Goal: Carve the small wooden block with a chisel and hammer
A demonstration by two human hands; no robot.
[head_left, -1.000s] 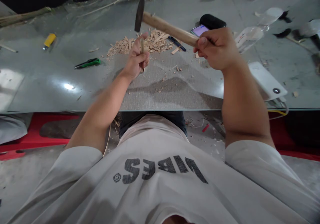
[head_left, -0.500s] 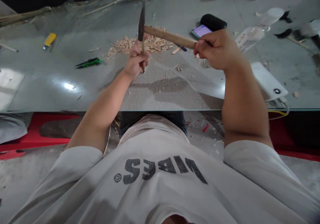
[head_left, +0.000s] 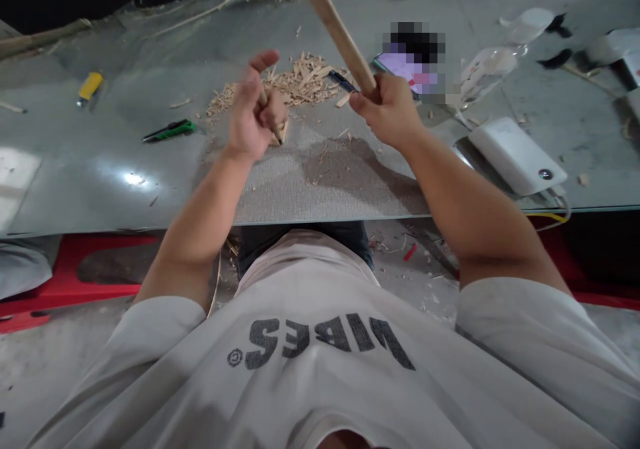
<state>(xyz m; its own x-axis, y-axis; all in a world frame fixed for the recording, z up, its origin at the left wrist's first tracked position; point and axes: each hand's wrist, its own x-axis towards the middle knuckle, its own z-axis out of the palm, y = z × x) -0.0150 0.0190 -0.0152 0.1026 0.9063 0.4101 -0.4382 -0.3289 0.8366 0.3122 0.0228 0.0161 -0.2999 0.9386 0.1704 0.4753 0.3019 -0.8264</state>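
My right hand (head_left: 393, 110) is closed round the lower end of a hammer's wooden handle. The hammer (head_left: 343, 32) is raised and tilted, its metal head at the top edge of the view. Lower and to the left, my left hand (head_left: 253, 119) grips a thin, slanted rod (head_left: 273, 123) between thumb and fingers, with some fingers lifted. Whether the rod is a chisel or a plain stick I cannot tell. A small light wooden piece (head_left: 283, 133) shows at its lower end, partly hidden by the hand. Wood shavings (head_left: 310, 79) are heaped just behind.
A green utility knife (head_left: 169, 131) and a yellow lighter-like object (head_left: 91, 89) lie left. On the right are a phone (head_left: 400, 65), a white power bank (head_left: 517, 155) with a cable and a clear plastic bottle (head_left: 487, 72). A dark pen-like object (head_left: 343, 81) lies beside the shavings.
The hammer has swung up and away from the top of the rod, its head now far back. My right hand has moved left and slightly down. My left hand's fingers have lifted.
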